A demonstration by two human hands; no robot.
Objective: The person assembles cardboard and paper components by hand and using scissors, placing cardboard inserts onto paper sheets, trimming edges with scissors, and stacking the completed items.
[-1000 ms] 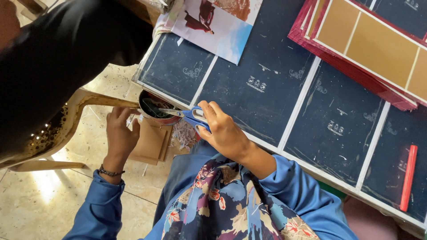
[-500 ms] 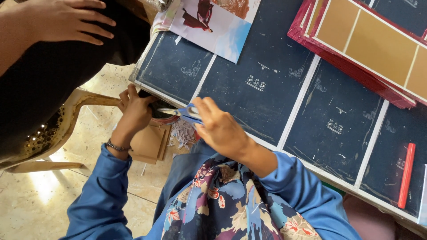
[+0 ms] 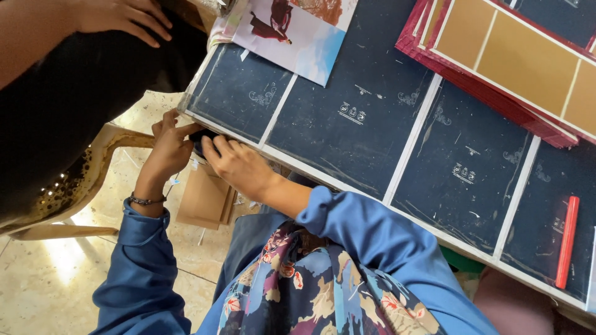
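Observation:
My left hand (image 3: 166, 149) and my right hand (image 3: 239, 166) meet at the near left edge of the dark blue table (image 3: 347, 142). Between them is a small dark round object (image 3: 202, 140), pressed against the table's edge. Left fingers wrap it from the left; the right fingers lie over it from the right and hide most of it. No scissors show in either hand. Both arms wear blue sleeves, and a thin bracelet sits on my left wrist.
Another person in black stands at the top left, one hand (image 3: 121, 17) hovering. A printed picture sheet (image 3: 295, 34) and a stack of red and tan cardboard sheets (image 3: 496, 59) lie on the table. A red stick (image 3: 567, 241) lies at right. Brown cardboard pieces (image 3: 205, 197) lie below on the floor.
My hands slid left along the table edge and closed together over the dark object. The blue-handled scissors in my right hand are no longer visible. The other person's hand came into view.

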